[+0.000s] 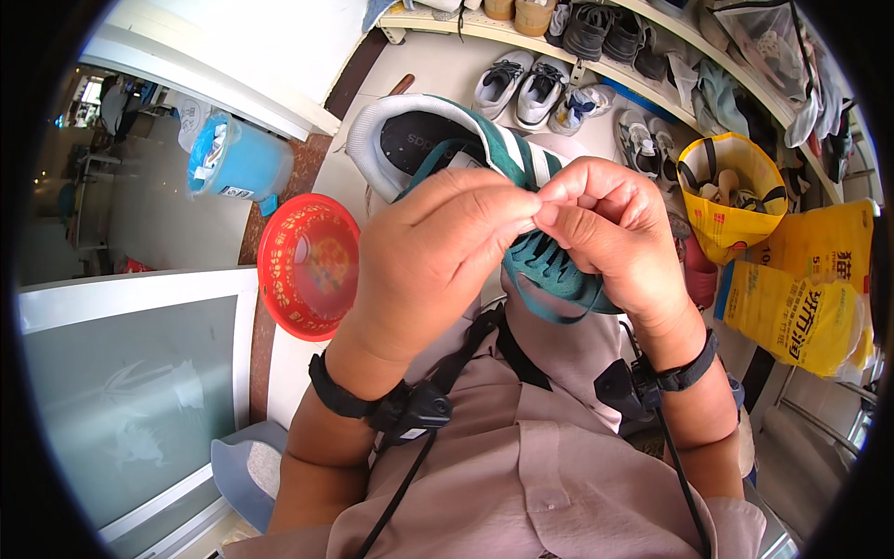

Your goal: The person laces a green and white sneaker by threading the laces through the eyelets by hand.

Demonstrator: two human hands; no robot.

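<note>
A teal-green Adidas sneaker (520,150) with white stripes and a pale grey collar rests on my lap, its opening towards the upper left. Its teal shoelace (548,307) is threaded at the front and hangs in a loose loop there. Part of the lace also crosses the shoe opening and passes behind my left hand (447,237). The thumb and forefinger of that hand pinch together above the shoe. Against them, tip to tip, my right hand (611,223) pinches too. The fingers mostly hide what they hold, which appears to be the lace's end.
A red plastic basin (307,269) and a blue bin (241,161) stand at left by a frosted-glass door (140,391). Shoe racks (475,28) with several shoes curve along the back. At right are a yellow bag (730,216) and yellow packaging (803,307).
</note>
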